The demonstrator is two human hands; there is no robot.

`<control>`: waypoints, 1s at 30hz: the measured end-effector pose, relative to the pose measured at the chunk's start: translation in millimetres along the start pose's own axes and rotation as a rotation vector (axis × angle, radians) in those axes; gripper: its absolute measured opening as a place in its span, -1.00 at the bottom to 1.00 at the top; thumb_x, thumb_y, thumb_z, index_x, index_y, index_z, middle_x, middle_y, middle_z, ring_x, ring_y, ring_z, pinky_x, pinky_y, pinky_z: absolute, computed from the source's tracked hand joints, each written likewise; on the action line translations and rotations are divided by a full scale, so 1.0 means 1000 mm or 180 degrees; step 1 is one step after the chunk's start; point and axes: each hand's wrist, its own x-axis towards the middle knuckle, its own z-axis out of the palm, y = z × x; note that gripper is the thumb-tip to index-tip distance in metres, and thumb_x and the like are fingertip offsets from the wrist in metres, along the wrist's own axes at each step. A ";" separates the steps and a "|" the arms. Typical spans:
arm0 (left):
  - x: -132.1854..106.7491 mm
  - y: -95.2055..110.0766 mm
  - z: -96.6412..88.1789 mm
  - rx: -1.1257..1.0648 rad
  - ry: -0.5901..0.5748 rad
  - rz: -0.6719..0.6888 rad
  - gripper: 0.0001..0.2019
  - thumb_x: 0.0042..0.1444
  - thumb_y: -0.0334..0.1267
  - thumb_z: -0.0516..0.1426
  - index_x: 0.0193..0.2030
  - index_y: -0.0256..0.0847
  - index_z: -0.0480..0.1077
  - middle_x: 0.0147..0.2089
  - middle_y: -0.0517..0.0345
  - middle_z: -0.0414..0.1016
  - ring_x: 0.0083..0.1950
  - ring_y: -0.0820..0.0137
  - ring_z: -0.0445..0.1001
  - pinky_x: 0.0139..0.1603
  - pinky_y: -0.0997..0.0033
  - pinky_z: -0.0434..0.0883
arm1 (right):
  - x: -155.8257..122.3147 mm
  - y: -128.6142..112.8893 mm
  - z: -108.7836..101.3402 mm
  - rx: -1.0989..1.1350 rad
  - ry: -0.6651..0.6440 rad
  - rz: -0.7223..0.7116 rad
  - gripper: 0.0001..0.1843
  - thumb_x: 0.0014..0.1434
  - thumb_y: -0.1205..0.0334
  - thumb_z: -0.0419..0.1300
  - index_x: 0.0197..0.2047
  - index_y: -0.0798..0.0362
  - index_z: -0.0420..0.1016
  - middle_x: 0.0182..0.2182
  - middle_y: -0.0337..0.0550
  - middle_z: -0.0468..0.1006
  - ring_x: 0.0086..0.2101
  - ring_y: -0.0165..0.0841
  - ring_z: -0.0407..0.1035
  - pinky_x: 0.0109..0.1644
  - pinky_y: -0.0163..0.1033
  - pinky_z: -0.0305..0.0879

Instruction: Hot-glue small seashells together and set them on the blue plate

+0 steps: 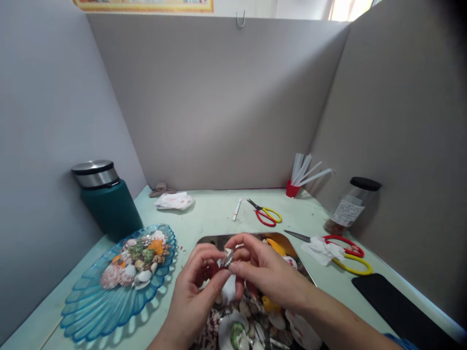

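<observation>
Both my hands meet over a metal tray [211,240] full of seashells. My left hand [195,291] and my right hand [260,270] pinch one small pale shell [228,257] between their fingertips, held just above the tray. Below them several shells [255,325] of white, yellow and speckled colours lie heaped in the tray. To the left stands a blue scalloped glass plate [95,311] with a pile of coloured shells [136,262] on its far part.
A dark green flask [105,201] stands back left. On the pale green table lie a crumpled tissue [174,201], a marker [237,209], small scissors [267,215], larger red-yellow scissors [346,253], a red cup of white sticks [294,187], a jar [350,206] and a black phone [397,304]. Grey partitions enclose three sides.
</observation>
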 end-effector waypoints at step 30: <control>0.002 -0.003 -0.003 -0.1411 0.0050 -0.1116 -0.74 0.12 -0.28 0.15 -0.04 -0.27 0.37 -0.51 0.17 0.49 -0.48 0.48 0.42 -0.43 0.52 0.35 | -0.006 0.000 -0.002 -0.2622 0.0944 -0.1560 -0.83 0.18 0.34 0.14 -0.13 0.02 0.41 -0.30 -0.22 0.40 -0.40 -0.43 0.30 -0.30 -0.28 0.19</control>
